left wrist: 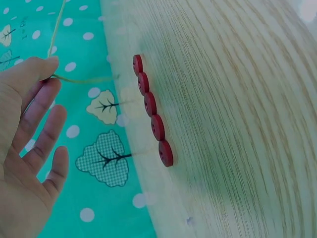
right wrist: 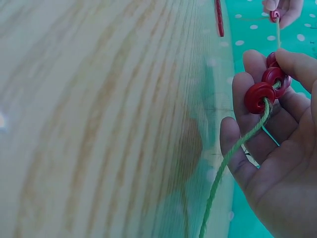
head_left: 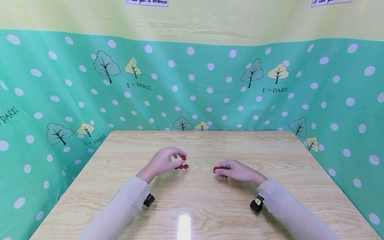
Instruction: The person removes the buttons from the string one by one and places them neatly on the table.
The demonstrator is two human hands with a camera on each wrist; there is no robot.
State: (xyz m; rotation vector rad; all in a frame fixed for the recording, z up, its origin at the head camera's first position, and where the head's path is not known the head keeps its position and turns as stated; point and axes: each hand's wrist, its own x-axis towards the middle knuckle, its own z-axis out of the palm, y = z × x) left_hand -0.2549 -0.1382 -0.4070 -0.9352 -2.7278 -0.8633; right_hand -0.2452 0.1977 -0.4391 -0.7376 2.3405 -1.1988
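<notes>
My left hand is raised over the table, pinching a red button between thumb and forefinger. A thin green string runs out from those fingertips. To the right, my right hand holds red buttons threaded on the same kind of green string, thumb against fingers. In the right wrist view the string's tail hangs down past the palm. Several more red buttons lie in a row on the table, just below my left hand. Whether the left button is on the string cannot be told.
A wood-grain table lies under both hands. Behind it and at both sides hangs a green dotted cloth with printed trees. Dark wrist cameras sit under the left cuff and the right cuff.
</notes>
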